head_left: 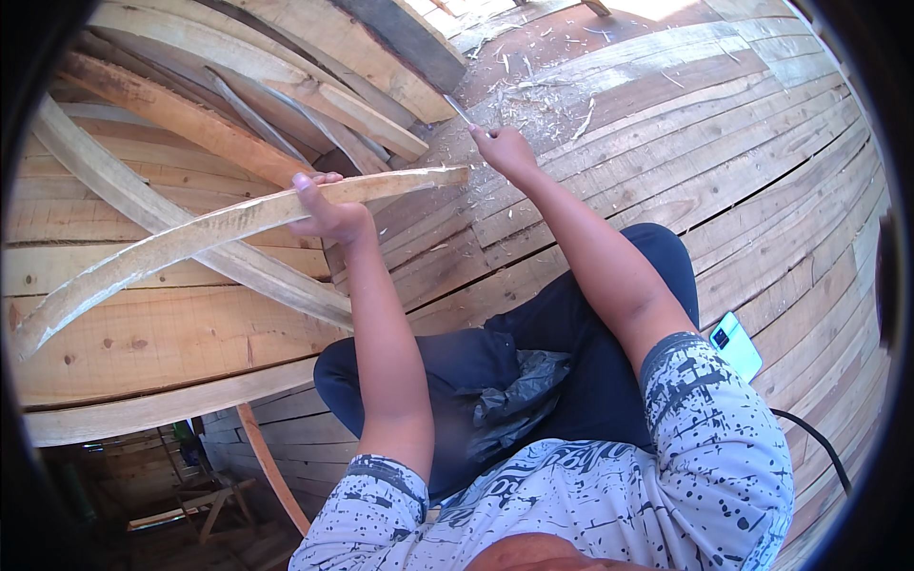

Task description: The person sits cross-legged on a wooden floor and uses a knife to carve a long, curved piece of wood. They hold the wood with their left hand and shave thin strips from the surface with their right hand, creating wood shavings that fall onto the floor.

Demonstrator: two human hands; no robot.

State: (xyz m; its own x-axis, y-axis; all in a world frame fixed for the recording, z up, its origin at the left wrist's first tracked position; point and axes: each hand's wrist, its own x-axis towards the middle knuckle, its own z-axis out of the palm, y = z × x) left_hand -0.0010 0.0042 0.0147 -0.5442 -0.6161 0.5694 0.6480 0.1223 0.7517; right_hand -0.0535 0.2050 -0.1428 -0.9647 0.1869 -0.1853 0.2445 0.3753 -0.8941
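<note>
A long, narrow wooden strip runs from the far left to the middle, its end near my right hand. My left hand is closed around it, with the thumb on top and the fingers mostly hidden behind. Beyond the strip's end, my right hand grips a knife with a thin metal blade pointing up and to the left. The knife's handle is hidden in my fist. Its blade is apart from the strip, close to the end of a thick plank.
Wood shavings lie scattered on the plank floor. Several boards are stacked at the upper left, beside a crossing pale beam. Grey plastic lies between my legs. A light blue phone and black cable are at right.
</note>
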